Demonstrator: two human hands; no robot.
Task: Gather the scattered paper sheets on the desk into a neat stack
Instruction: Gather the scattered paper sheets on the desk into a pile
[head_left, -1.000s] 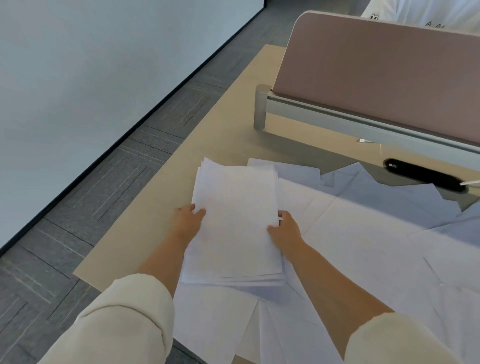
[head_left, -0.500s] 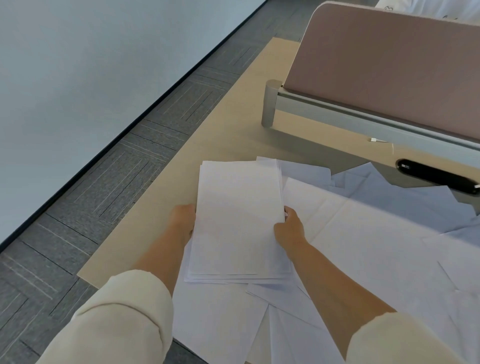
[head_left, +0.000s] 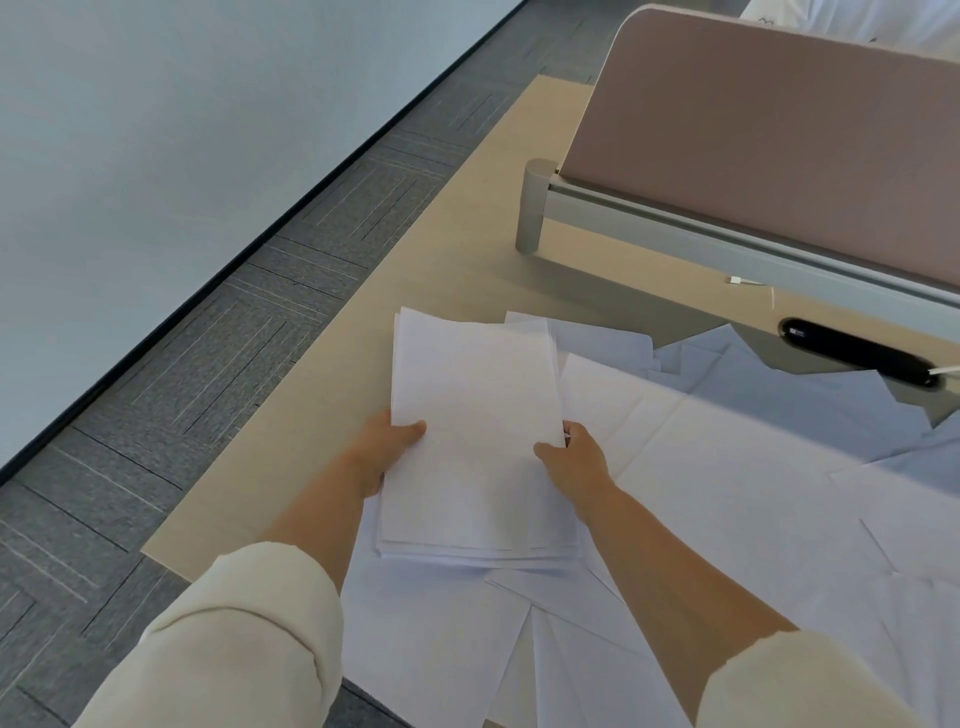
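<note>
From the head camera we see our left hand (head_left: 384, 449) and right hand (head_left: 574, 462) pinching the paper stack (head_left: 475, 436) at its nine and three o'clock edges, thumbs on top, fingers hidden beneath, above loose sheets (head_left: 727, 493) on the desk (head_left: 332, 415).

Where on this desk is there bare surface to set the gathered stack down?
Bare desk runs left of the stack, out to the desk's left edge, and beyond it up to the divider post. Right of the stack and toward the person, loose sheets overlap and cover the surface. Left hand and right hand grip the stack's sides.
</note>
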